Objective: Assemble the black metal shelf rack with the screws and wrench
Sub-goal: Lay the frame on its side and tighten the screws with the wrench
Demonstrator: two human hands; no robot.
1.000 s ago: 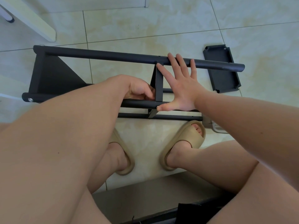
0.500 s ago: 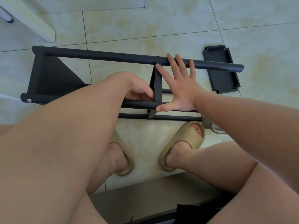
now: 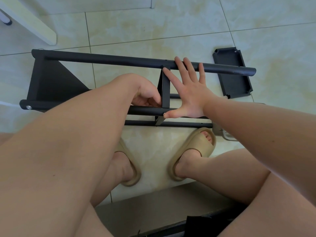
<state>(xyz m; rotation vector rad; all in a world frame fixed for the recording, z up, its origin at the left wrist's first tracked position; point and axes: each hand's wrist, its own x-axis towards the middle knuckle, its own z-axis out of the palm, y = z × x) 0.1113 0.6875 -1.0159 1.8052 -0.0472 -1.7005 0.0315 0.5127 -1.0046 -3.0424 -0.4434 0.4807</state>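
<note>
Head view: pressing right grip (image 3: 189, 96), fingers (image 3: 186, 67) spread, just right of rack crosspiece (image 3: 165, 89); curling left grip (image 3: 145, 95) just left of it, contents untellable; long tubes (image 3: 109, 59) lying crosswise.

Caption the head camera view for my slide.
Person's right hand spread across two tubes of the black rack frame, left hand curled beside its middle crosspiece, on a tiled floor.

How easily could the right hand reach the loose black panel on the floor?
Probably yes: the right hand is open, and the black panel lies near it; only the upper tube crosses over it.
</note>
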